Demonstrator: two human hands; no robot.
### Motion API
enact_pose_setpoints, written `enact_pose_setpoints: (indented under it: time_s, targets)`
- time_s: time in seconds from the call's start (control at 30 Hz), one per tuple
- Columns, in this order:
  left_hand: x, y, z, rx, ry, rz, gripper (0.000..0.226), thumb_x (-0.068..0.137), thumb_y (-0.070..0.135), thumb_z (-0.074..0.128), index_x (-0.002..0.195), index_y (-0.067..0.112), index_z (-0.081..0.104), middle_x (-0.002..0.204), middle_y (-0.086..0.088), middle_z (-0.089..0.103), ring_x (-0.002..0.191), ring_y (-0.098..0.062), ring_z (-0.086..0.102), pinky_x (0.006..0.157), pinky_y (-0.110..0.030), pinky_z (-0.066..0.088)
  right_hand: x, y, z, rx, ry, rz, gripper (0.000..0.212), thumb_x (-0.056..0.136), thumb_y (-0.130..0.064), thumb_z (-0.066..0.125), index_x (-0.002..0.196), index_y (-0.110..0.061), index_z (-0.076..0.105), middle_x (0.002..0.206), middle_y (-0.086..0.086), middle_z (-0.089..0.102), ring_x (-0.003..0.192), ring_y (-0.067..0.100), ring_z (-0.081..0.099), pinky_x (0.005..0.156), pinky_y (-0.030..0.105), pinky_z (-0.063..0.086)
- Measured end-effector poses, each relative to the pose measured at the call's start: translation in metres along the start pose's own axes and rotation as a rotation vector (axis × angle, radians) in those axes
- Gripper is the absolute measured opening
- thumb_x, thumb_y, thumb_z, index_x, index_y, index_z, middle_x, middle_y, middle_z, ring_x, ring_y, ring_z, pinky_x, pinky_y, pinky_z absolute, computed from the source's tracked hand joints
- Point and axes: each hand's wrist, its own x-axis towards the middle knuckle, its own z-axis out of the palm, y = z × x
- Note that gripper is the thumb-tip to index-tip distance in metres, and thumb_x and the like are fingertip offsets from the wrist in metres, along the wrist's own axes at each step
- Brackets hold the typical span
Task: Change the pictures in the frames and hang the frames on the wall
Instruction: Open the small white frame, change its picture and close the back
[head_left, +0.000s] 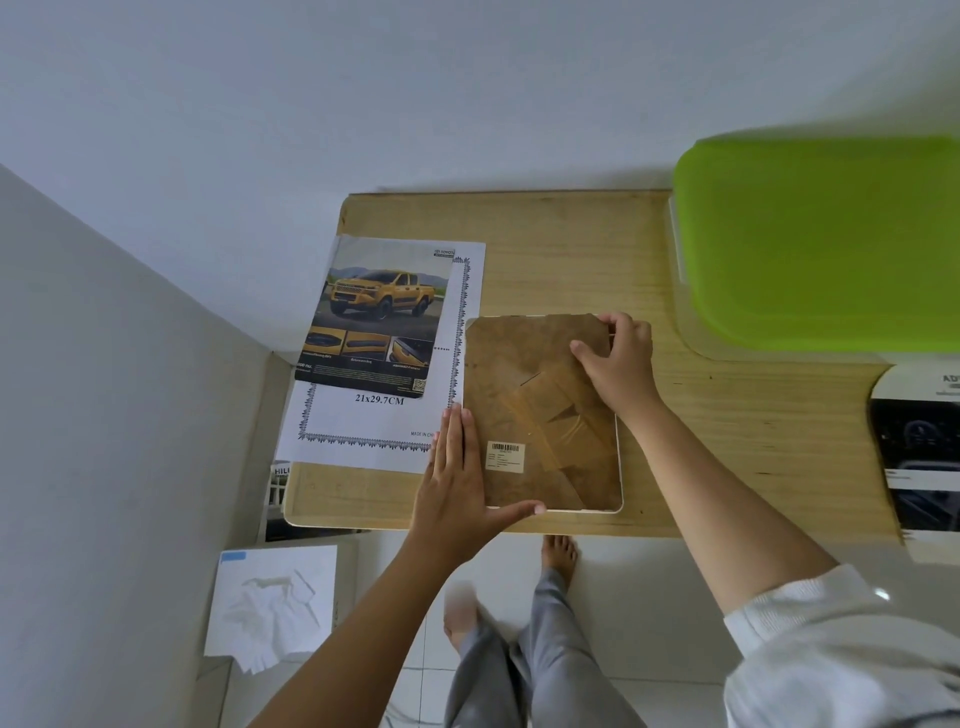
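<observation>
Brown frame (540, 415); L grip (457, 483) flat on edge; R grip (618, 358) pinches corner.

A single head-worn wide-angle view looks steeply down on the counter (571, 249) from just above its near edge, facing the white wall (467, 78) behind the counter. It sits close, so the counter fills the middle, with the tiled floor (649, 597) below its near edge

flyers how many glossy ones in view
3: yellow truck flyer on the white sheet, dark flyer at the table's right edge, another flyer under its left corner. More may be hidden.
</observation>
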Motion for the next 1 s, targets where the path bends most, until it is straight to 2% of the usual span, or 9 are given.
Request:
enact_pose_setpoints:
  time_s: [0.17, 0.3, 0.43, 0.57, 0.73, 0.83, 0.93, 1.0]
  targets:
    - [0.0, 0.0, -0.001, 0.012, -0.01, 0.006, 0.13, 0.056, 0.091, 0.029, 0.14, 0.01, -0.028, 0.148, -0.005, -0.031, 0.137, -0.013, -0.03, 0.107, -0.023, -0.022, -0.006, -0.003, 0.001, -0.063, 0.063, -0.069, 0.047, 0.085, -0.022, 0.064, 0.124, -0.005, 0.045, 0.127, 0.014, 0.037, 0.119, 0.026, 0.038, 0.094, 0.023, 0.031]
    - [-0.001, -0.001, -0.001, 0.005, -0.014, 0.004, 0.13, 0.057, 0.089, 0.032, 0.14, 0.01, -0.028, 0.148, -0.005, -0.031, 0.136, -0.014, -0.03, 0.108, -0.025, -0.019, -0.008, -0.008, 0.0, -0.066, 0.086, -0.086, 0.048, 0.085, -0.021, 0.065, 0.125, -0.005, 0.045, 0.127, 0.013, 0.038, 0.118, 0.025, 0.04, 0.098, 0.026, 0.035]
    - [-0.001, -0.001, -0.001, 0.017, -0.012, 0.002, 0.13, 0.057, 0.09, 0.03, 0.141, 0.009, -0.026, 0.149, -0.006, -0.029, 0.136, -0.015, -0.029, 0.109, -0.026, -0.017, -0.011, -0.012, -0.004, -0.073, 0.077, -0.078, 0.049, 0.086, -0.02, 0.064, 0.128, -0.006, 0.044, 0.127, 0.01, 0.047, 0.117, 0.021, 0.045, 0.093, 0.021, 0.034]
    - [-0.001, -0.001, 0.0, 0.019, -0.018, 0.004, 0.13, 0.057, 0.091, 0.028, 0.14, 0.008, -0.026, 0.15, -0.007, -0.028, 0.137, -0.016, -0.028, 0.11, -0.027, -0.015, -0.017, -0.01, -0.008, -0.066, 0.054, -0.066, 0.049, 0.084, -0.015, 0.063, 0.13, -0.012, 0.047, 0.122, 0.007, 0.055, 0.114, 0.023, 0.051, 0.097, 0.034, 0.043]
    - [-0.001, -0.001, 0.0, 0.022, -0.008, 0.008, 0.128, 0.057, 0.091, 0.027, 0.139, 0.009, -0.028, 0.149, -0.007, -0.029, 0.136, -0.016, -0.029, 0.11, -0.027, -0.015, -0.039, -0.005, -0.012, 0.021, 0.042, -0.014, 0.043, 0.085, -0.007, 0.061, 0.127, -0.012, 0.052, 0.107, -0.003, 0.062, 0.094, 0.013, 0.058, 0.082, 0.024, 0.047]
    - [-0.001, 0.001, -0.001, 0.015, 0.002, -0.001, 0.129, 0.059, 0.089, 0.031, 0.141, 0.008, -0.026, 0.151, -0.008, -0.026, 0.135, -0.014, -0.029, 0.109, -0.026, -0.016, -0.05, 0.002, -0.011, 0.011, 0.043, 0.009, 0.045, 0.085, -0.01, 0.062, 0.129, -0.011, 0.051, 0.109, 0.001, 0.064, 0.096, 0.015, 0.06, 0.084, 0.029, 0.051]
    - [0.0, 0.003, -0.002, 0.002, 0.015, -0.022, 0.129, 0.058, 0.089, 0.03, 0.143, 0.007, -0.023, 0.154, -0.01, -0.021, 0.134, -0.012, -0.027, 0.109, -0.027, -0.013, -0.062, 0.007, -0.009, 0.013, 0.011, 0.021, 0.043, 0.087, -0.016, 0.062, 0.128, -0.014, 0.05, 0.097, -0.006, 0.06, 0.09, 0.015, 0.059, 0.071, 0.023, 0.049]
    - [0.0, 0.003, -0.002, -0.001, 0.017, -0.024, 0.129, 0.058, 0.089, 0.03, 0.143, 0.007, -0.022, 0.154, -0.011, -0.02, 0.134, -0.012, -0.026, 0.109, -0.028, -0.012, -0.068, 0.01, -0.007, 0.039, 0.002, 0.031, 0.045, 0.087, -0.02, 0.061, 0.13, -0.016, 0.048, 0.103, -0.004, 0.062, 0.095, 0.017, 0.06, 0.074, 0.026, 0.05]
